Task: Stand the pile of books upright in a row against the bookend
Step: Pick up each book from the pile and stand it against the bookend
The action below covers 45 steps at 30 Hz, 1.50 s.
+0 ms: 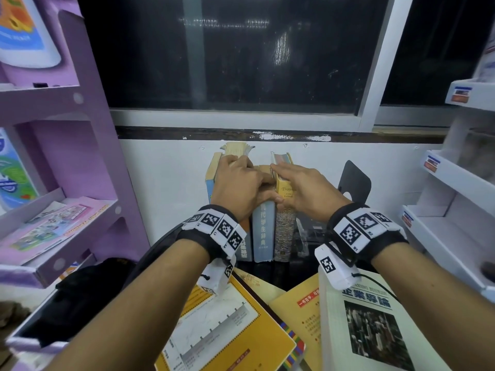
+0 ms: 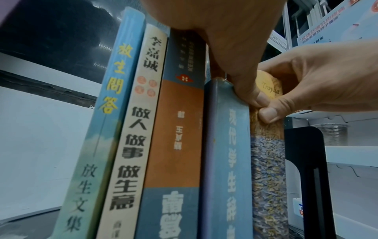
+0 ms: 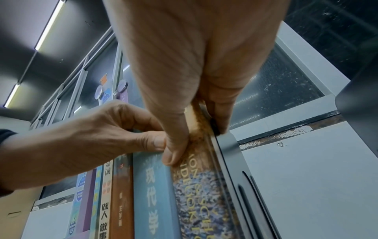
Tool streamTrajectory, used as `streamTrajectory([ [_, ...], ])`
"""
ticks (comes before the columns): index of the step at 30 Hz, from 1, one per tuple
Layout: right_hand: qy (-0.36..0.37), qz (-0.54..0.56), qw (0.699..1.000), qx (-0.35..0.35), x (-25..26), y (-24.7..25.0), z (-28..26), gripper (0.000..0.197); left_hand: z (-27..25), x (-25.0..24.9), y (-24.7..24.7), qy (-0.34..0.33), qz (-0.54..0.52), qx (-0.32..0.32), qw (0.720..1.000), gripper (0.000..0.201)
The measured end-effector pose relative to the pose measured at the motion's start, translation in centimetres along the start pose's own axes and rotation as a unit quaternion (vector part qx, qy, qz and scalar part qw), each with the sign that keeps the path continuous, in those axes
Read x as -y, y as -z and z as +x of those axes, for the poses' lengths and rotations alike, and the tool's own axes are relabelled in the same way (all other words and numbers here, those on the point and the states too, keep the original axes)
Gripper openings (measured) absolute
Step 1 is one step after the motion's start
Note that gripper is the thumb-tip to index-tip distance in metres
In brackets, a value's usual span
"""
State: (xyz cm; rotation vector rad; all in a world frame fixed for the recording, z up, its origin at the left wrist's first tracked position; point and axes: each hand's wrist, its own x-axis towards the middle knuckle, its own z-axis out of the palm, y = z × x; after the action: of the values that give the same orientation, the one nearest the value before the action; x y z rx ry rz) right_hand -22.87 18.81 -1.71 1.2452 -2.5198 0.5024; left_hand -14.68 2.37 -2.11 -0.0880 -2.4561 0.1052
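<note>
Several books stand upright in a row against the white wall. The rightmost is a yellow-topped Troyka book, beside a blue dictionary. My right hand pinches the Troyka book's top, thumb on the spine's left edge and fingers on the right cover. My left hand curls over the tops of the neighbouring books, its thumb on the dictionary's spine and touching my right thumb. A black bookend stands just right of the row.
Three books lie flat in front: an orange-yellow one, a yellow one and a cream one. A purple shelf unit stands at the left and white shelves at the right. A dark window is behind.
</note>
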Motion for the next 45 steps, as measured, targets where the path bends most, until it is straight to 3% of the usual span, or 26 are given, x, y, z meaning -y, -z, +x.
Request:
streamTrajectory([
  [11, -0.026, 0.035, 0.998, 0.037, 1.0, 0.1, -0.8, 0.103, -0.4, 0.2, 0.3, -0.031, 0.006, 0.002, 0.999, 0.045],
  [18, -0.048, 0.028, 0.998, 0.033, 2.4, 0.7, -1.2, 0.091, -1.8, 0.9, 1.6, -0.075, -0.023, 0.033, 0.996, 0.035],
  [22, -0.060, -0.027, 0.996, 0.053, 3.5, 1.6, -1.8, 0.087, -2.9, 1.2, 2.7, -0.077, -0.018, 0.034, 0.996, 0.031],
  [27, -0.066, -0.005, 0.996, 0.067, 4.8, 3.1, -3.4, 0.078, -4.0, 1.2, 4.0, -0.073, -0.016, 0.038, 0.997, 0.024],
  [35, -0.074, 0.016, 0.995, 0.068, 7.4, 5.7, -6.8, 0.068, -7.0, 1.2, 6.6, -0.033, -0.026, 0.051, 0.998, 0.028],
  [45, -0.078, 0.062, 0.988, 0.122, 11.2, 4.7, -10.9, 0.064, -13.5, 3.3, 8.8, 0.096, -0.030, 0.163, 0.981, 0.042],
])
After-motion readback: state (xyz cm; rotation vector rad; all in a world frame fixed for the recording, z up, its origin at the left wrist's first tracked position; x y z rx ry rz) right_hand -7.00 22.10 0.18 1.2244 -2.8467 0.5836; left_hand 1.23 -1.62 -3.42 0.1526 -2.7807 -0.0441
